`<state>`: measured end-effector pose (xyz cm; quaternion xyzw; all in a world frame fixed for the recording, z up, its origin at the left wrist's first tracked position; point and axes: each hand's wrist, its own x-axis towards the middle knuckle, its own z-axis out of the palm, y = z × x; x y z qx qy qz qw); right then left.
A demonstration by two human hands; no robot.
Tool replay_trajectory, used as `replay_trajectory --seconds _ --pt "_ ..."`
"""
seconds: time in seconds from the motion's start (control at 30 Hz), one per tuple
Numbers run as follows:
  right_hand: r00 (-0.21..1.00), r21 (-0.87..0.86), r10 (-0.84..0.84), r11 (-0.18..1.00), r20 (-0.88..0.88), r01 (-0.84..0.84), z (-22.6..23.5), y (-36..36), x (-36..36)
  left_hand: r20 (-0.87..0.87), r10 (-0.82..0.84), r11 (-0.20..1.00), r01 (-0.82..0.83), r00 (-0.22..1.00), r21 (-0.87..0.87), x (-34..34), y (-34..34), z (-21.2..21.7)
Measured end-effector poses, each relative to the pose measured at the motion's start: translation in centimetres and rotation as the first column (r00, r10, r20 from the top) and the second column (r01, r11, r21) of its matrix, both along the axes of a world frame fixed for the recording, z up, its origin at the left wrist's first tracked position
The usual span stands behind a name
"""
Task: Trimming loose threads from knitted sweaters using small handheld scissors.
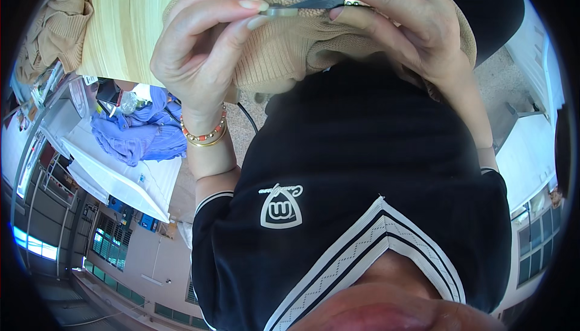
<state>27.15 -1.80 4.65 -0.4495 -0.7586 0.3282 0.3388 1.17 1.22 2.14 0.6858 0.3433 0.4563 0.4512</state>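
**Two hands at work over one beige knit garment (266, 62) at twelve o'clock**

Two hands in view, both busy. At eleven o'clock, the left hand (196, 44) — thumb and forefinger pinched on one small pale strip (283, 12), held up over the knit at twelve. At one o'clock, the right hand (417, 20), curled around one pair of small scissors (323, 0), two dark blades slightly apart and pointing toward nine, just beside the strip. Cannot tell whether blade and strip touch. On the left wrist, two bracelets (205, 134): one beaded, one thin and gold-coloured.

Around these: at ten o'clock, one pale wooden surface (130, 26), with a second beige knit piece (69, 20) bunched at its far side. At nine, one heap of purple-blue cloth (142, 131) on a white table (115, 171), small mixed items beside it, too jumbled to count. One black cable (246, 116) near ten, close to the centre. Toward three, white furniture (525, 144).

In the way: fingers over the scissors' handles and over part of the knit; one black top (362, 138) with white trim — filling the middle down to six and hiding much of the floor.
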Motion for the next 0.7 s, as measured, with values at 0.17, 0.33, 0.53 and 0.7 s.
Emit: replay_trajectory --seconds 0.17,0.33,0.53,0.7 --pt "1.0 0.014 0.011 1.0 -0.008 -0.011 0.4 0.1 -0.2 -0.036 -0.024 1.0 0.024 0.999 0.019 -0.1 0.1 0.2" --pt "1.0 0.017 0.028 0.999 0.014 -0.028 0.5 0.3 0.0 -0.051 -0.028 0.999 0.03 0.998 0.032 0.1 0.0 0.3" --pt "0.998 0.026 0.044 0.999 -0.041 -0.043 0.3 0.5 -0.1 -0.122 -0.018 0.996 0.029 0.992 0.089 -0.1 0.0 0.3" --pt "0.994 -0.059 -0.005 0.998 -0.108 -0.001 0.3 0.0 0.0 -0.18 -0.017 0.984 0.049 0.983 0.173 -0.6 0.2 0.1"
